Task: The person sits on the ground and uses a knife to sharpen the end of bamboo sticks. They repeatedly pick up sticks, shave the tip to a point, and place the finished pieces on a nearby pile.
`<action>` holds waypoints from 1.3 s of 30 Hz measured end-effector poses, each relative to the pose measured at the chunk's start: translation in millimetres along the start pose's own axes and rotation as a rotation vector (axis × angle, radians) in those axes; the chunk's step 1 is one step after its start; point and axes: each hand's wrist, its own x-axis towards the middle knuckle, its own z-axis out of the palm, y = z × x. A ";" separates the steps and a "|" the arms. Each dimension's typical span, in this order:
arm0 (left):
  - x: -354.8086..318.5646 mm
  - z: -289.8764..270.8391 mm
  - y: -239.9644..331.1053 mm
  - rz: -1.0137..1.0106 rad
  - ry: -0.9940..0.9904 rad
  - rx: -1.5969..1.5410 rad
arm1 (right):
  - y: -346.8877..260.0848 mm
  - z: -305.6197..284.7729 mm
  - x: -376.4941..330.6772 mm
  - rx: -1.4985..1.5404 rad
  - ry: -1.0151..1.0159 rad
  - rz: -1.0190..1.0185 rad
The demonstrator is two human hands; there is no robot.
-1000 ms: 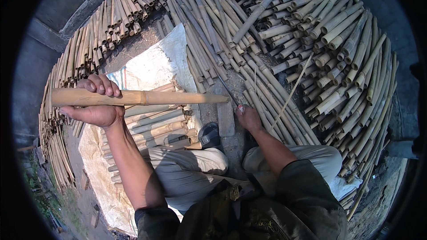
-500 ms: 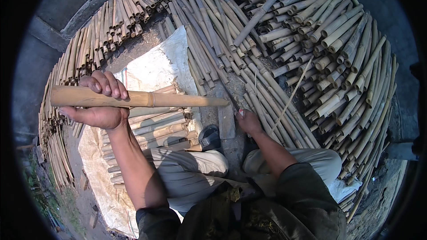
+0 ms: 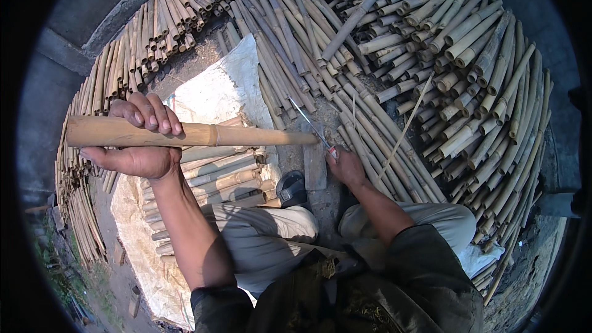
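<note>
My left hand is wrapped round the thick end of a bamboo pole, which lies level across the view. A joint ring shows about midway along the pole. Its thin end rests against or just above a narrow flat board on the ground; contact is hard to tell. My right hand grips the handle end of a long narrow blade, with red and white by the fingers. The blade slants up and left past the pole's thin end. Whether it touches the pole is unclear.
Cut bamboo pieces lie on a white woven sheet at the left. Large stacks of bamboo poles rise at the right and far side, with more bamboo along the left wall. A dark sandal shows near my knees.
The blade has turned, and its face now catches the light, with its tip farther left. My right hand has shifted slightly right. My left hand and the bamboo pole have barely moved.
</note>
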 end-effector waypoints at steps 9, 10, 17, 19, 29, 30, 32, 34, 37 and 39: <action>1.3 19.1 -8.0 0.087 0.320 0.077 | -16.8 -16.3 5.7 0.077 0.054 0.213; -0.7 25.9 -12.5 0.082 0.330 0.079 | -19.6 -24.9 5.4 0.100 0.081 0.264; 6.4 67.1 -32.3 0.158 0.337 0.148 | -100.2 -94.6 -19.0 0.455 0.235 0.005; 1.9 69.3 -27.0 0.095 0.321 0.108 | -129.1 -106.4 -34.1 0.524 0.204 -0.071; -10.9 75.0 -14.9 0.019 0.166 0.044 | -196.8 -128.3 -80.5 0.613 0.236 -0.359; -12.9 77.3 -15.8 0.025 0.193 0.061 | -198.7 -124.3 -78.5 0.572 0.199 -0.307; -17.8 81.2 -15.8 0.019 0.248 0.065 | -198.8 -119.8 -73.8 0.496 0.012 -0.202; -17.7 83.3 -16.8 0.031 0.285 0.079 | -198.0 -116.9 -75.8 0.536 0.005 -0.132; -19.8 84.9 -15.6 0.050 0.285 0.089 | -197.5 -116.2 -87.3 0.530 0.257 -0.393; -19.9 86.4 -15.0 0.039 0.304 0.108 | -200.3 -116.9 -89.0 0.578 0.441 -0.555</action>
